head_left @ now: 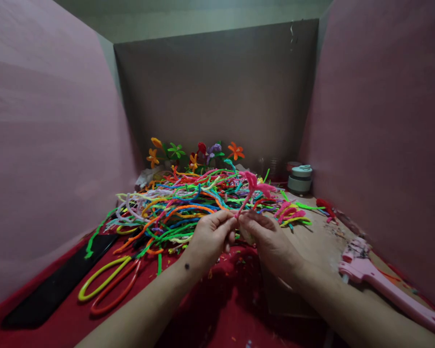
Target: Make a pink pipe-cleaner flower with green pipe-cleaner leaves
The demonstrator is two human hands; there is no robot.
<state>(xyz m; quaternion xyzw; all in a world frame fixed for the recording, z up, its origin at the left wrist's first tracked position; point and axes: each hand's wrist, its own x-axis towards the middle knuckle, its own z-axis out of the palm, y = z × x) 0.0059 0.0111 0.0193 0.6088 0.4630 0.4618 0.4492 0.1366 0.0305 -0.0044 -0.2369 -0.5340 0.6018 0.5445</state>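
Observation:
A pink pipe-cleaner flower (255, 185) stands upright in front of me, its fuzzy petals at the top and its pink stem running down to my fingertips. My left hand (214, 234) pinches the lower end of that stem between thumb and fingers. Close beside it, my right hand (266, 238) also has thumb and fingers closed on the stem. Behind both hands spreads a large tangled pile of coloured pipe cleaners (188, 209). Several looped pink and yellow pieces (292, 212) lie just past my right hand.
Finished-looking flowers (235, 151) stand at the back. A lidded cup (300, 180) is at back right, a pink glue gun (380, 280) at right on cardboard (304, 232). Yellow and red loops like scissor handles (103, 280) and a black strip (61, 280) lie left. Pink side panels (384, 121) enclose the table.

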